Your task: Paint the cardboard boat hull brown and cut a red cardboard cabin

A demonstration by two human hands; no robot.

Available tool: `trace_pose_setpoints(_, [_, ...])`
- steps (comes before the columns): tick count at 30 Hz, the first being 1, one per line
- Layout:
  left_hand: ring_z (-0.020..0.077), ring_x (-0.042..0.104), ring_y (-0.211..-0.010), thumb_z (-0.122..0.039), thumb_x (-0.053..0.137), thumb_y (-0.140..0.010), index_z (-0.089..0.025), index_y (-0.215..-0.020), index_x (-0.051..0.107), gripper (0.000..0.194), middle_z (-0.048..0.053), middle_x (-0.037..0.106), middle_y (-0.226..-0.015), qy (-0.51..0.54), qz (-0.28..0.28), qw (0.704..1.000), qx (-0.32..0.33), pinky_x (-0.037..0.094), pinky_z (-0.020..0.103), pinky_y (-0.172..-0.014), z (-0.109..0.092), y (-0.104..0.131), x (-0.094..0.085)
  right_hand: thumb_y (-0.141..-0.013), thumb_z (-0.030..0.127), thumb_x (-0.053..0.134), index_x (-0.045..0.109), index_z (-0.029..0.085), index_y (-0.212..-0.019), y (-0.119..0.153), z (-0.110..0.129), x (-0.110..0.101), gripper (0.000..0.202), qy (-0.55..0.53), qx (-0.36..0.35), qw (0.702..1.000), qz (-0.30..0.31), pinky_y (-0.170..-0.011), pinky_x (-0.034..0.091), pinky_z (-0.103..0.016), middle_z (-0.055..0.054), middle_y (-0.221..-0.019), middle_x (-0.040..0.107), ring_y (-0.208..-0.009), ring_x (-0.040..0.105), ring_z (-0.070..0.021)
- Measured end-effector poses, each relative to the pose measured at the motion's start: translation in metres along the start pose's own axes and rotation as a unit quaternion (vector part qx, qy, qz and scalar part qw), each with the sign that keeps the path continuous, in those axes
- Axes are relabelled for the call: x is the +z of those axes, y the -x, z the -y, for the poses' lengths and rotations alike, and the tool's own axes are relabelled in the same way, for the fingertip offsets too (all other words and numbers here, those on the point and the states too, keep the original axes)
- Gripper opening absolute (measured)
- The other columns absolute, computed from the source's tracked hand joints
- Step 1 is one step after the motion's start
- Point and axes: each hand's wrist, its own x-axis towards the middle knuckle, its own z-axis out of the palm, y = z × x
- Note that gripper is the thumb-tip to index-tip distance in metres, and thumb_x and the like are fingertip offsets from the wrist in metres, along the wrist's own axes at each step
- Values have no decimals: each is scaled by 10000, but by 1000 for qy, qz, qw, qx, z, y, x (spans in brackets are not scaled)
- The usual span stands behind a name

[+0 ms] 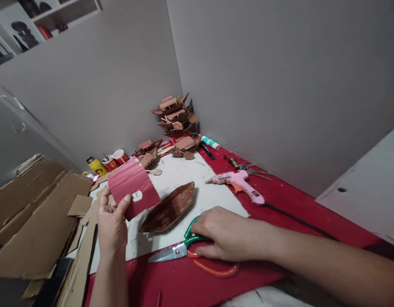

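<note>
My left hand (115, 213) grips a piece of pink-red cardboard (131, 181) by its lower left edge, thumb in front. The cardboard has ridges and an oval hole. On the right, my right hand (216, 234) is closed around the green handle of a pair of scissors (174, 252). Another handle, orange-red, lies below my fingers, and the blades point left over the red table edge. Between the hands a brown model boat hull (169, 209) rests on the white sheet (203, 170), partly behind the cardboard.
A pink glue gun (241, 183) with a black cord lies on the red tabletop (293, 217), pliers (248, 166) just behind. Finished model boats (176, 113) are stacked in the far corner. Brown cardboard sheets (40, 213) fill the left. Paper cups (119, 157) and a yellow bottle (97, 165) stand behind.
</note>
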Motion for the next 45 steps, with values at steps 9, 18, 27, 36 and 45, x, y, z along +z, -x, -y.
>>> trace_pose_setpoints(9, [203, 719, -621, -257, 831, -654, -283, -1475, 310, 973, 31, 749, -742, -56, 141, 981, -118, 596, 327, -628, 8, 40, 25, -950, 195, 470, 488, 203, -1344, -11, -20, -25, 394, 96, -22, 942, -322, -888, 522, -380, -170, -1345, 526, -1173, 552, -238])
trace_pose_setpoints(18, [192, 726, -797, -237, 837, -656, -325, -1497, 240, 1035, 47, 758, -898, -60, 213, 966, -130, 579, 293, -731, 13, 43, 22, -813, 66, 583, 705, 140, -1063, -55, -58, -39, 288, 21, -39, 992, -120, -826, 461, -288, -105, -998, 728, -926, 641, -197])
trace_pose_setpoints(27, [187, 709, -764, -331, 766, -730, -267, -1440, 408, 798, 47, 745, -862, -238, 172, 956, -20, 559, 287, -742, 37, 47, 3, -753, 32, 569, 729, 208, -1023, -89, -89, -37, 360, -39, -72, 997, 7, -686, 426, -209, -13, -914, 753, -783, 649, -134])
trace_pose_setpoints(36, [232, 682, -983, -222, 636, -837, -292, -1331, 547, 507, 74, 691, -1190, -456, 226, 838, 196, 516, 359, -865, 64, 49, -11, -756, 39, 549, 719, 230, -1006, -94, -100, -26, 358, -31, -79, 996, 33, -720, 408, -249, -19, -955, 730, -827, 617, -158])
trace_pose_setpoints(45, [223, 661, -831, -211, 617, -844, -261, -1283, 581, 443, 72, 718, -1027, -503, 257, 788, 246, 505, 350, -734, 62, 47, -15, -785, 48, 535, 709, 215, -997, -95, -98, -27, 321, -6, -114, 993, 37, -757, 416, -269, -36, -959, 719, -894, 612, -179])
